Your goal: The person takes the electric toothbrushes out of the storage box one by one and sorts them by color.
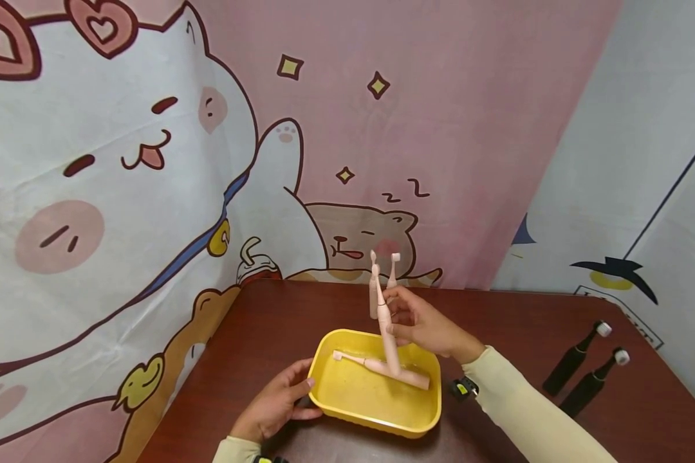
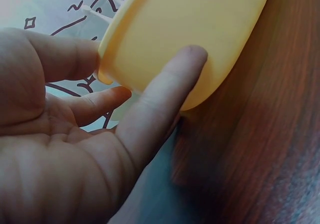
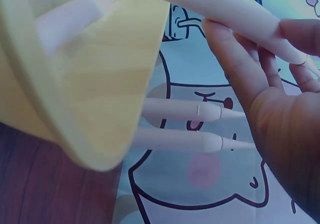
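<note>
My right hand (image 1: 425, 325) grips a pale pink electric toothbrush (image 1: 388, 337) by its handle, brush head up. The lower end of that handle overlaps a second pink toothbrush (image 1: 376, 365), which lies in a shallow yellow tray (image 1: 376, 418). On the tray's left end, my left hand (image 1: 280, 395) holds the rim and outer wall, thumb at the edge; the left wrist view shows fingers against the yellow wall (image 2: 215, 78). Behind the right hand, two more pink toothbrushes stand upright, partly hidden; their handles (image 3: 180, 140) show in the right wrist view.
Two black electric toothbrushes (image 1: 579, 357) with white heads stand at the right of the dark brown table (image 1: 301, 308). A cartoon-printed cloth (image 1: 440, 128) hangs behind the table and along its left side.
</note>
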`<state>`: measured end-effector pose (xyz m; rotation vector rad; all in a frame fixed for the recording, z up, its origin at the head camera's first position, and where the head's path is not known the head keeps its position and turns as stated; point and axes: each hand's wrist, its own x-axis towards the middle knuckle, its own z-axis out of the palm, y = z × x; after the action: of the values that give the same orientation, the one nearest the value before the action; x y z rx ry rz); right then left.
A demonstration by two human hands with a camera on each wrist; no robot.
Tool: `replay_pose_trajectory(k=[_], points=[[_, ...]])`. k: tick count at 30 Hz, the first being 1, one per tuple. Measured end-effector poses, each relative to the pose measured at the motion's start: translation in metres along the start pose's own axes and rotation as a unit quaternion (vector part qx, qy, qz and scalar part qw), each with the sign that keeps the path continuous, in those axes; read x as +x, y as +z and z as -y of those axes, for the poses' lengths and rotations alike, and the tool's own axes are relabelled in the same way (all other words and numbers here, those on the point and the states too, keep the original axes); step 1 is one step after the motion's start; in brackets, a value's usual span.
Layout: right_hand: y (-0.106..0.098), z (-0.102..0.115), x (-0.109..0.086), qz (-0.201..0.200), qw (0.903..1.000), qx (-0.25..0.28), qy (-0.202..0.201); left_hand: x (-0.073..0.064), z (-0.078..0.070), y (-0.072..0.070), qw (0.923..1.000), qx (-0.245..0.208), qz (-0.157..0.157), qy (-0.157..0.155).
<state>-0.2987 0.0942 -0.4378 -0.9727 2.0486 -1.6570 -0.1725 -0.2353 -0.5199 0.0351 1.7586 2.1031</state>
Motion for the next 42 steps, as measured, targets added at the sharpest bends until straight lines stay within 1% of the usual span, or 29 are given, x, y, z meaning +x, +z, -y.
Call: replay_pose_trajectory(k=[6,10,18,24,29,36,42], points=[[-0.007,0.0,0.0,-0.016,0.9998,0.007,-0.006,0.0,-0.001,-0.001,1.0,0.0,0.0,-0.001],[-0.011,-0.003,0.0,-0.039,0.9992,0.006,-0.01,0.001,0.001,-0.002,1.0,-0.002,0.006,0.003],[-0.019,-0.007,-0.002,-0.082,0.9964,0.004,-0.02,0.0,0.008,-0.005,1.0,-0.003,0.007,0.0],[-0.028,-0.011,0.001,-0.132,0.9902,-0.019,-0.041,0.001,0.008,-0.005,1.0,-0.005,0.006,0.001],[-0.035,-0.017,0.005,-0.171,0.9837,-0.031,-0.047,0.0,0.006,-0.003,1.0,-0.005,0.002,-0.001],[-0.042,-0.025,0.005,-0.189,0.9802,-0.029,-0.052,-0.001,0.005,-0.002,1.0,-0.005,-0.002,-0.002],[-0.049,-0.031,0.006,-0.203,0.9779,-0.032,-0.039,0.0,0.004,-0.002,1.0,-0.009,0.001,-0.002]])
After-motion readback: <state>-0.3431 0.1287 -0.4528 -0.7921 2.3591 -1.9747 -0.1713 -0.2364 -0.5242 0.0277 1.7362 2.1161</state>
